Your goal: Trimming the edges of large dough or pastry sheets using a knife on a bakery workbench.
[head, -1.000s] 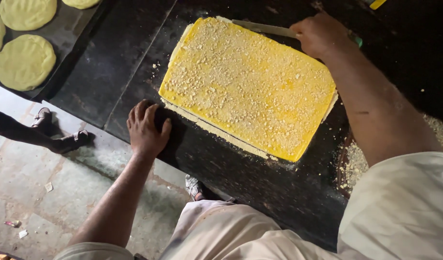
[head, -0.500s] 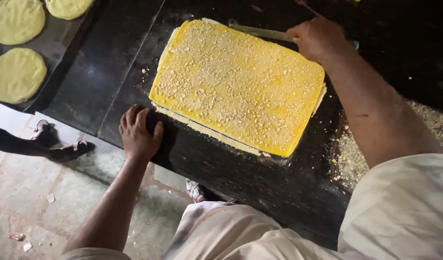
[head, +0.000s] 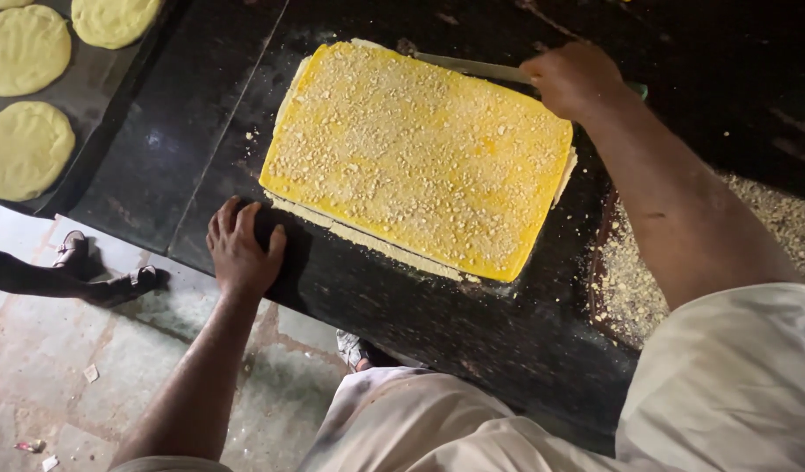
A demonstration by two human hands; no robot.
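Head view looks down on a yellow rectangular dough sheet sprinkled with pale crumbs, lying flat on a dark stone counter, slightly turned so its long edges run from far left to near right. At the sheet's far right corner the right hand is curled shut around a long flat blade, whose pale strip lies along the sheet's far edge; the forearm stretches from the near right across the counter, wrist bent down toward the corner. The left hand rests palm down on the counter's near edge, just beside the sheet's near left corner and not touching it, fingers loosely spread and holding nothing, arm straight. Loose crumbs are scattered on the counter to the right of the sheet. Far left, round yellow dough discs lie on a dark tray. Below the counter, another person's sandalled foot stands on the tiled floor.
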